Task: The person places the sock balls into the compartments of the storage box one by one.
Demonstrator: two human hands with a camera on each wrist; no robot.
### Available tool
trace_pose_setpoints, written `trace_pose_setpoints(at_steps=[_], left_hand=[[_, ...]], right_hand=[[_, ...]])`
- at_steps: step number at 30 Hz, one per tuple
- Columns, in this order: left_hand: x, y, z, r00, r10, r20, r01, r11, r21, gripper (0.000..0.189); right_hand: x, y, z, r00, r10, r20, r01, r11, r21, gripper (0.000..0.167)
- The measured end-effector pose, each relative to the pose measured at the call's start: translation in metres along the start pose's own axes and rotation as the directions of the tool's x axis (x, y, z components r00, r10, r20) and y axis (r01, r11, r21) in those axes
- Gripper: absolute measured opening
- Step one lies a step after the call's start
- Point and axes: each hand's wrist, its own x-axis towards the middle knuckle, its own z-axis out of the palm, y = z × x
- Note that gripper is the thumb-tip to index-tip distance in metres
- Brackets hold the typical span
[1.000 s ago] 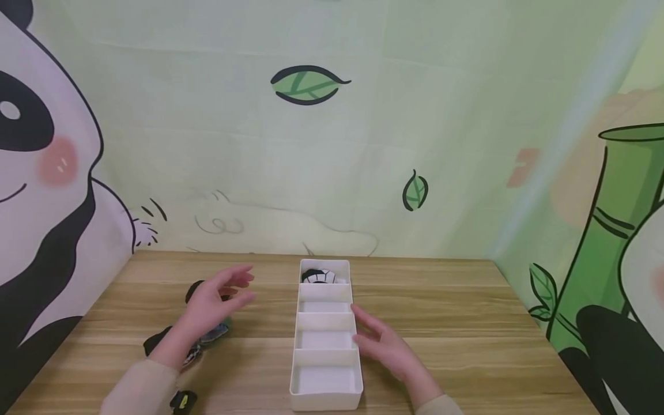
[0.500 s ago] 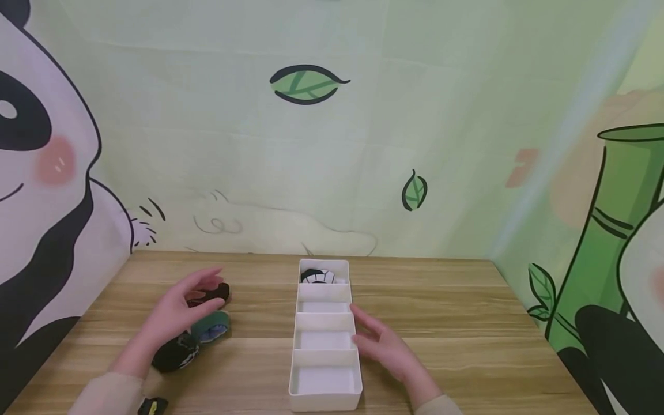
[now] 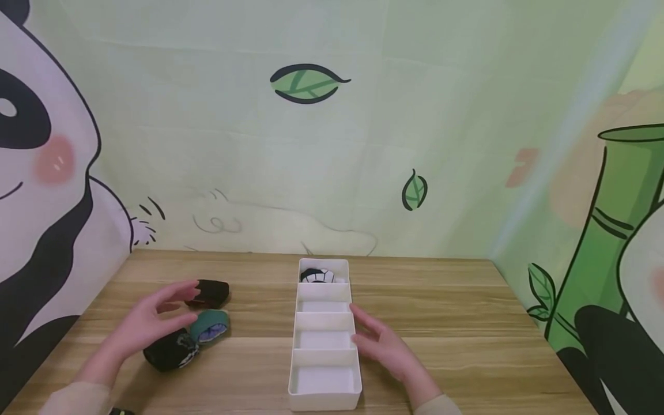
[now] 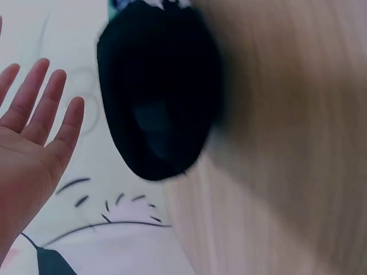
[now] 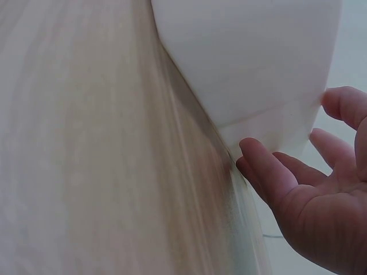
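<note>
My left hand (image 3: 150,316) hovers over the left side of the table, fingers loosely spread and holding nothing. Close by lie a black rolled-up sock (image 3: 171,350) with a grey pattern, a green one with a blue inside (image 3: 210,325) and a dark one (image 3: 214,294) farther back. In the left wrist view the black rolled sock (image 4: 160,91) fills the middle, beside the open palm. A white divided box (image 3: 325,356) stands at the centre, a black-and-white rolled sock (image 3: 317,276) in its far compartment. Fingertips of my right hand (image 3: 386,349) touch the box's right side.
At the bottom left edge a small dark thing with a bit of yellow (image 3: 121,411) is mostly cut off. The wooden table (image 3: 451,323) ends at a printed cloth backdrop (image 3: 332,173) behind and at both sides.
My left hand has drawn back to the left and towards me, uncovering the rolled socks. The small dark thing at the bottom has slid left and nearly out of view. My right hand stays put.
</note>
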Motion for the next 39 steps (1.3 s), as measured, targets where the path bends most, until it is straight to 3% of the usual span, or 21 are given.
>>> trace_pose_setpoints(at_steps=[9, 21, 26, 34, 39], left_hand=[[-0.016, -0.013, -0.010, 0.997, 0.037, 0.064, -0.035, 0.999, -0.032, 0.061], [-0.029, -0.033, -0.017, 0.987, -0.006, 0.160, 0.007, 1.000, -0.001, 0.064], [-0.033, -0.039, -0.020, 0.984, 0.003, 0.177, 0.000, 1.000, -0.018, 0.065], [-0.038, -0.043, -0.022, 0.978, -0.005, 0.210, 0.011, 1.000, -0.027, 0.068], [-0.041, -0.044, -0.021, 0.973, -0.048, 0.225, 0.046, 0.999, 0.013, 0.071]], right_hand=[[0.000, 0.000, 0.000, 1.000, 0.001, -0.002, -0.001, 1.000, 0.012, 0.067], [0.000, 0.000, 0.001, 1.000, 0.003, 0.003, -0.003, 1.000, 0.024, 0.066], [-0.001, -0.001, 0.001, 1.000, -0.007, 0.016, 0.006, 0.999, 0.034, 0.067], [-0.001, -0.002, 0.001, 1.000, -0.011, 0.020, 0.010, 1.000, 0.028, 0.067], [-0.001, -0.002, 0.001, 1.000, -0.012, 0.019, 0.011, 1.000, 0.027, 0.067]])
